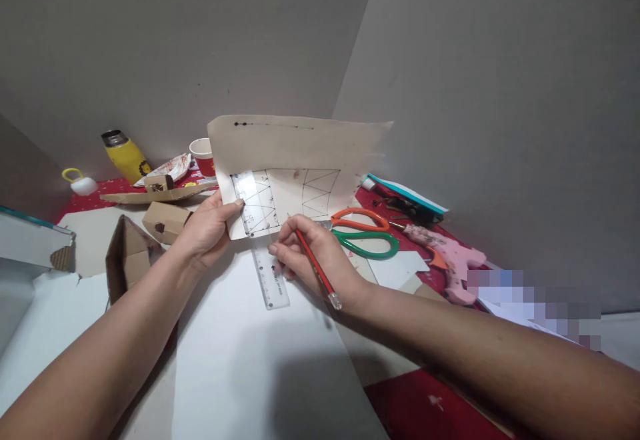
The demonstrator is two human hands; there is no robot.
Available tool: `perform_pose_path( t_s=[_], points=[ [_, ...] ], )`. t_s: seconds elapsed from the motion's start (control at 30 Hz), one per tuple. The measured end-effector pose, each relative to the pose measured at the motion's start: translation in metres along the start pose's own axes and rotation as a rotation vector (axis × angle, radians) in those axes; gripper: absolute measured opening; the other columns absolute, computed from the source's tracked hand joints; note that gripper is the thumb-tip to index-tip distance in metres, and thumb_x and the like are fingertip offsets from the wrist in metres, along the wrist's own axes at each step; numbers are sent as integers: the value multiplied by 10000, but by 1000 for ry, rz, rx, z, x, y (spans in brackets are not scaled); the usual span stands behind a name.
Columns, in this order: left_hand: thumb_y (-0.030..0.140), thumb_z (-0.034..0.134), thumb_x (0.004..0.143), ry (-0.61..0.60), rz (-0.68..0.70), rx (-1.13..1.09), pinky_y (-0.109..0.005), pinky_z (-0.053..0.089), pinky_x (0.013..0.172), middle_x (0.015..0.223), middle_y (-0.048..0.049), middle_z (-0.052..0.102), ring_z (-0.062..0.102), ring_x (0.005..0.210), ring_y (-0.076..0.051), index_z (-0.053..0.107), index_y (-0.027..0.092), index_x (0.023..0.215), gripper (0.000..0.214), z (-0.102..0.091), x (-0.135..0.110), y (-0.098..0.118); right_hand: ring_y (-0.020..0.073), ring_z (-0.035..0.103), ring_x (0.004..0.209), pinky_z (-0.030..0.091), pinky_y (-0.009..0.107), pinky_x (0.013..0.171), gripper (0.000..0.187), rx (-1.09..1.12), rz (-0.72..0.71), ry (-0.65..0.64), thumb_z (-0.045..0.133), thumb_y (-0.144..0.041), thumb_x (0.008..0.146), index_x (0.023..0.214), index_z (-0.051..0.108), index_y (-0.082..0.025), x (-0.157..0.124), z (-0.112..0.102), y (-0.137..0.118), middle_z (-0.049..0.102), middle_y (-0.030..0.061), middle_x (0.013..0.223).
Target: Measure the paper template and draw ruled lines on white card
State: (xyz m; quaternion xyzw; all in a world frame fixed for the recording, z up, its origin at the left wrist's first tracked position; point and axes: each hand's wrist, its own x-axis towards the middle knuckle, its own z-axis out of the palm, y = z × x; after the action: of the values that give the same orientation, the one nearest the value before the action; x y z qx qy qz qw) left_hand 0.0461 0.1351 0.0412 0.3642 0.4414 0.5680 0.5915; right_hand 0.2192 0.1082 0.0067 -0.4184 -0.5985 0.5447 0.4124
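My left hand (207, 227) grips the left edge of a cream paper sheet (320, 143) marked with dark lines and zigzag triangles. Its thumb presses a clear ruler (270, 283) against the sheet, and the ruler's lower end sticks out below the paper. Between the fingers of my right hand (320, 260) is a red pencil (317, 267), its back end pointing down towards me. The fingers of that hand are close to the ruler's right edge; the pencil's tip is hidden behind them. Under both hands lies a large white sheet (240, 373).
Scissors (373, 245) with one orange and one green handle lie right of my right hand, near a pink glue gun (457, 260). Cardboard pieces (133, 253), a yellow bottle (125, 157) and a red-and-white paper cup (203, 157) are at the left. Grey walls rise behind.
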Motion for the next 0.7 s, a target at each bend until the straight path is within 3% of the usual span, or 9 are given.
perform_pose_path(
  t_s=[0.23, 0.53, 0.7],
  points=[
    [112, 717, 692, -30, -12, -5, -335, 540, 737, 749, -36, 720, 692, 737, -216, 650, 140, 898, 218, -1, -1, -1, 114, 633, 546, 466, 194, 414, 264, 159, 102, -42, 713, -259, 746, 827, 465, -216, -2, 4, -1, 549, -68, 675],
    [91, 733, 675, -24, -19, -49, -300, 551, 692, 752, -26, 724, 685, 708, -189, 646, 139, 870, 219, 0, -1, -1, 102, 574, 498, 432, 194, 386, 276, 190, 241, -57, 727, -268, 701, 890, 539, -198, 0, 7, 2, 587, -55, 676],
    [77, 680, 729, 12, -17, -110, -290, 571, 687, 753, -41, 736, 699, 713, -188, 668, 134, 885, 166, 0, -1, -1, 106, 544, 531, 428, 220, 456, 166, 113, 146, -49, 670, -251, 723, 820, 544, -204, -4, 6, -3, 583, -40, 667]
  ],
)
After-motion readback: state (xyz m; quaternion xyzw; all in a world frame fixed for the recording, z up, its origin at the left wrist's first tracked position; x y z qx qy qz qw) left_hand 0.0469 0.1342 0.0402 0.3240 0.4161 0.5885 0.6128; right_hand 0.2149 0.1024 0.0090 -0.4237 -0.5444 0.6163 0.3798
